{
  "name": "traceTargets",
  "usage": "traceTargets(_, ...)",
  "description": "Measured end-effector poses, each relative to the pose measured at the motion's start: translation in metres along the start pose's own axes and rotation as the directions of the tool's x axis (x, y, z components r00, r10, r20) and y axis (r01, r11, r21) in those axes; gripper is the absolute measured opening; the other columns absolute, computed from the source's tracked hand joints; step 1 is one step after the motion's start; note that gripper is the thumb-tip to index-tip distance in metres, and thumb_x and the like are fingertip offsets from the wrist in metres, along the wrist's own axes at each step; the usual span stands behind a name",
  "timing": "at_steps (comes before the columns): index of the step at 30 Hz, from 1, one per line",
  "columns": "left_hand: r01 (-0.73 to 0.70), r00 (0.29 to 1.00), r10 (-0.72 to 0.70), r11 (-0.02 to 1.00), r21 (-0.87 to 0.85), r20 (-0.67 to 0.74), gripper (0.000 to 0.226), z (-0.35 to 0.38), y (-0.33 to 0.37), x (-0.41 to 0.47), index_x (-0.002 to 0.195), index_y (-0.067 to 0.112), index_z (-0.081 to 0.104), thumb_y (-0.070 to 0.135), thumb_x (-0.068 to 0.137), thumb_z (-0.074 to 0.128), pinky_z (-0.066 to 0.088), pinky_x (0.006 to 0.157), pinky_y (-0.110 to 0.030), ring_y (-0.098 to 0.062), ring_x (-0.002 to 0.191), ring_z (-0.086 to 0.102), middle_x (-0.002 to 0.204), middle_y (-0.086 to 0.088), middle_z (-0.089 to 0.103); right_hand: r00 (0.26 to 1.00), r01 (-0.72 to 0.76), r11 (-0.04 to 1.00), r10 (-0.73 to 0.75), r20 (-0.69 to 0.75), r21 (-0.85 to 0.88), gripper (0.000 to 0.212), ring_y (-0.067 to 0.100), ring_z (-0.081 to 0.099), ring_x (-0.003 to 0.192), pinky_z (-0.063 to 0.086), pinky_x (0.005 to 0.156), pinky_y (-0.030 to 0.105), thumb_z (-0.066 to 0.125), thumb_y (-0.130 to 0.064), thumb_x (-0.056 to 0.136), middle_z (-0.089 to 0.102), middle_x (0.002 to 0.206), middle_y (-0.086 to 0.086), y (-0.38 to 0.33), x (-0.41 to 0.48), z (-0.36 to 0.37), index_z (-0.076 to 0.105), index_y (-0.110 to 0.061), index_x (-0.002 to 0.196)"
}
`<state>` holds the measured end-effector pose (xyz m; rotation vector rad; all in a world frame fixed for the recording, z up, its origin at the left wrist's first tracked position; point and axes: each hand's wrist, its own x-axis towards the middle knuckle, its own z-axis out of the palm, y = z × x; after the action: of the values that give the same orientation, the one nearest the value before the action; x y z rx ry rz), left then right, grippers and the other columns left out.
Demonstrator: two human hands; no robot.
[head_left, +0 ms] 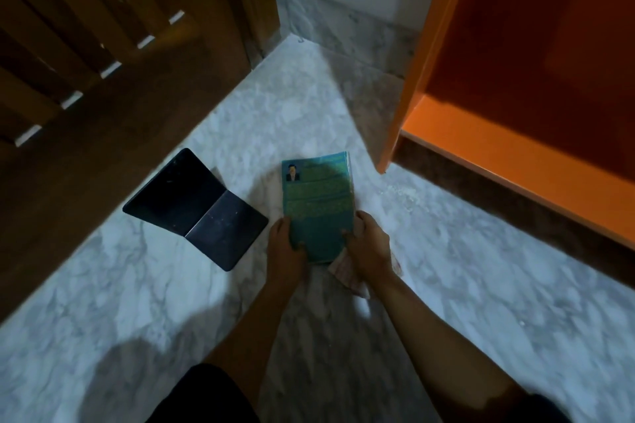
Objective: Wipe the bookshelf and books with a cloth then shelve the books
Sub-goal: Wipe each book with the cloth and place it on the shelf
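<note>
Print on book [318, 203] seems unreadable; left hand [287, 252] and right hand [371, 251] clasp it.

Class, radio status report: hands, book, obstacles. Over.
Left hand, right hand both grip teal paperback book; pale cloth under right hand. Orange bookshelf at right. Dark open folder on floor, left, clear of path.

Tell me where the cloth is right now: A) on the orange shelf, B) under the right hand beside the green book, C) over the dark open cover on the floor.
B: the cloth pokes out beneath the right hand, which grips the green book at its near end together with the left hand.
</note>
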<state>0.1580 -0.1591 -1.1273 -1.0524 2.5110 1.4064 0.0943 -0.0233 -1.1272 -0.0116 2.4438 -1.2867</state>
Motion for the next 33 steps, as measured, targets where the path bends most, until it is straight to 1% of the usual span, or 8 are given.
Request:
traceTargets(3, -0.011, 1.0, 0.011, 1.0, -0.016, 0.01, 0.056, -0.001, -0.001, -0.001, 0.141, -0.002, 0.032, -0.002, 0.089, 0.054, 0.025, 0.089, -0.008, -0.029, 0.132, 0.035, 0.145, -0.018, 0.032, 0.999, -0.011, 0.997, 0.007, 0.047, 0.08, 0.032, 0.026, 0.06, 0.104, 0.05, 0.086, 0.047, 0.058, -0.011, 0.086, 0.065, 0.117, 0.005, 0.002, -0.002, -0.004, 0.058, -0.016, 0.118)
traceTargets(10, -0.057, 0.996, 0.069, 0.972, -0.228, 0.047, 0.045, 0.001, 0.034, -0.016, 0.141, 0.01, 0.037, 0.021, 0.098, 0.042, 0.043, 0.098, -0.034, -0.031, 0.122, 0.049, 0.135, -0.017, 0.049, 0.986, 0.119, 0.92, -0.153, 0.062, 0.374, 0.048, 0.003, 0.045, 0.127, 0.038, 0.104, 0.018, 0.055, 0.001, 0.09, 0.053, 0.135, -0.01, -0.033, -0.037, -0.058, 0.052, -0.019, 0.134)
traceTargets(16, -0.057, 0.975, 0.176, 0.784, -0.618, 0.132, 0.066, -0.035, 0.109, -0.058, 0.149, 0.033, 0.011, 0.043, 0.092, 0.043, 0.035, 0.106, -0.036, -0.012, 0.129, 0.038, 0.144, 0.009, 0.034, 0.977, 0.129, 0.815, -0.202, 0.068, 0.565, 0.055, 0.01, 0.048, 0.127, 0.041, 0.105, 0.036, 0.069, -0.016, 0.081, 0.055, 0.135, -0.008, -0.073, -0.077, -0.142, 0.053, -0.03, 0.132)
traceTargets(19, -0.069, 0.952, 0.269, 0.648, -0.758, 0.143, 0.045, -0.058, 0.148, -0.084, 0.139, 0.037, 0.036, 0.03, 0.096, 0.048, 0.043, 0.102, -0.049, -0.024, 0.121, 0.054, 0.139, -0.001, 0.05, 0.967, 0.135, 0.752, -0.242, 0.081, 0.646, 0.057, 0.021, 0.056, 0.121, 0.048, 0.098, 0.042, 0.069, -0.014, 0.08, 0.058, 0.133, 0.0, -0.096, -0.104, -0.181, 0.052, -0.028, 0.132)
traceTargets(22, -0.081, 0.945, 0.307, 0.558, -0.826, 0.115, 0.042, -0.082, 0.19, -0.119, 0.13, 0.043, 0.043, 0.018, 0.097, 0.049, 0.051, 0.092, -0.046, -0.027, 0.113, 0.06, 0.131, -0.004, 0.057, 0.961, 0.192, 0.777, -0.273, 0.047, 0.599, 0.056, 0.023, 0.056, 0.12, 0.049, 0.097, 0.045, 0.071, -0.022, 0.08, 0.056, 0.135, -0.001, -0.116, -0.13, -0.213, 0.052, -0.036, 0.131)
traceTargets(26, -0.274, 0.914, 0.403, 0.559, -0.783, -0.032, 0.051, -0.111, 0.237, -0.168, 0.142, 0.029, 0.033, 0.011, 0.097, 0.048, 0.056, 0.08, -0.029, -0.026, 0.113, 0.06, 0.134, -0.008, 0.056, 0.955, 0.296, 0.878, -0.278, -0.102, 0.376, 0.042, 0.015, 0.054, 0.113, 0.052, 0.074, 0.016, 0.06, -0.018, 0.092, 0.056, 0.132, 0.0, -0.141, -0.163, -0.246, 0.053, -0.028, 0.131)
traceTargets(28, -0.344, 0.886, 0.458, 0.554, -0.758, -0.068, 0.051, -0.122, 0.25, -0.19, 0.143, 0.028, 0.032, 0.013, 0.097, 0.048, 0.056, 0.08, -0.027, -0.023, 0.117, 0.058, 0.14, -0.005, 0.05, 0.933, 0.337, 0.888, -0.271, -0.236, 0.313, 0.027, 0.024, 0.062, 0.1, 0.055, 0.071, 0.03, 0.06, -0.025, 0.092, 0.064, 0.121, 0.008, -0.153, -0.178, -0.257, 0.059, -0.034, 0.117)
traceTargets(33, -0.428, 0.835, 0.547, 0.583, -0.691, -0.056, 0.046, -0.14, 0.264, -0.24, 0.131, 0.046, 0.038, 0.019, 0.096, 0.05, 0.059, 0.078, -0.038, -0.017, 0.105, 0.065, 0.139, 0.003, 0.051, 0.749, 0.528, 0.837, -0.379, -0.544, 0.144, 0.018, 0.014, 0.061, 0.085, 0.053, 0.072, 0.028, 0.059, -0.021, 0.091, 0.059, 0.103, 0.0, -0.21, -0.214, -0.277, 0.064, -0.019, 0.108)
